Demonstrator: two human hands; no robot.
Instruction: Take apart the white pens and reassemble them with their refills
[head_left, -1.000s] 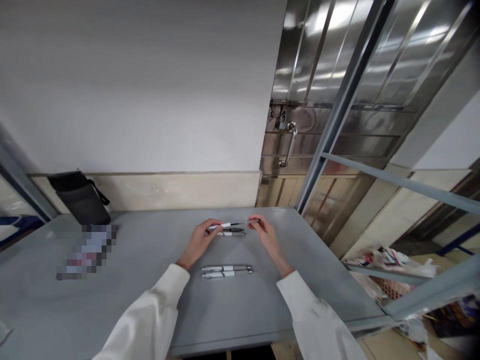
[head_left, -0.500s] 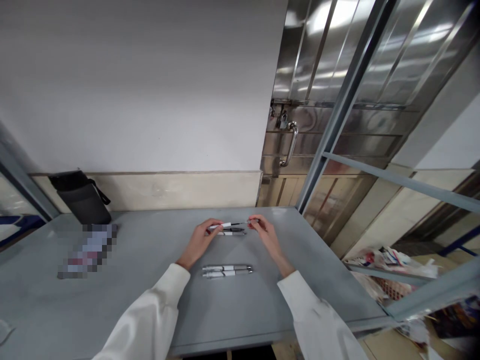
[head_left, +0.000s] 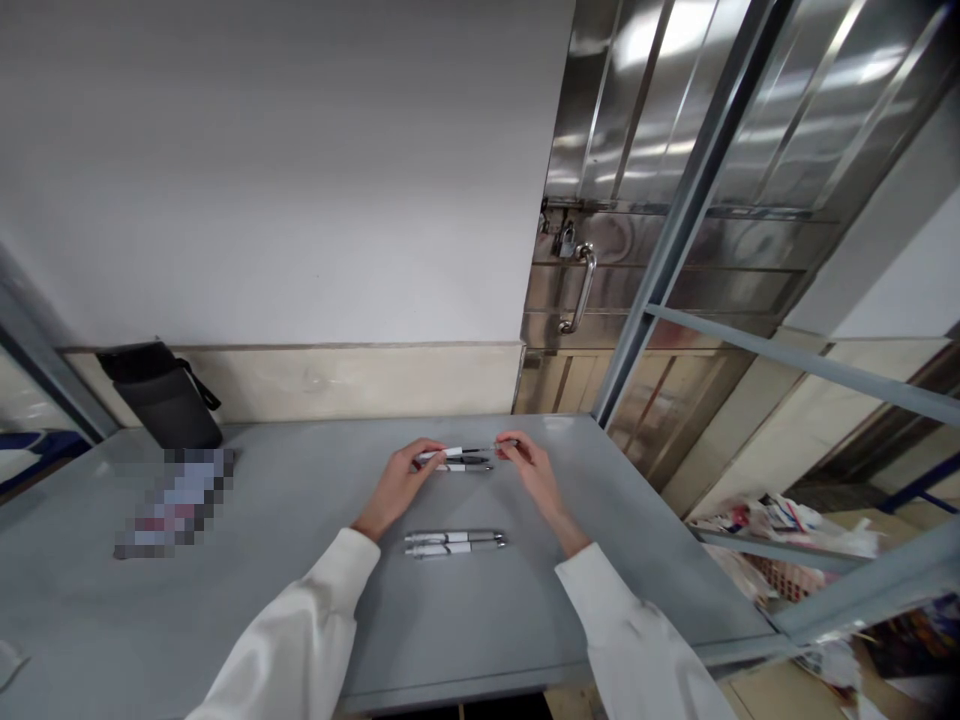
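Closed around a white pen [head_left: 453, 454] is my left hand [head_left: 400, 484], its fingers on the pen's left end. A dark, thin length runs from the pen's white part toward my right hand [head_left: 534, 478]. That hand is pinched on a small piece at the right end, mostly covered by the fingers; it could be the pen's tip or cap. Just below the held pen, a dark and white pen [head_left: 472, 467] lies on the grey table [head_left: 480, 630]. Nearer to me, white and silver pens [head_left: 455, 538] lie side by side.
A dark bottle [head_left: 169, 400] with a strap stands at the back left, with a blurred-out object [head_left: 176, 505] before it. Grey metal posts [head_left: 675, 220] rise at the table's right edge. Behind them is a metal door with a handle [head_left: 581, 290].
Both hands stay almost in the same place. My right hand has shifted only very slightly; the pens on the table lie as before.
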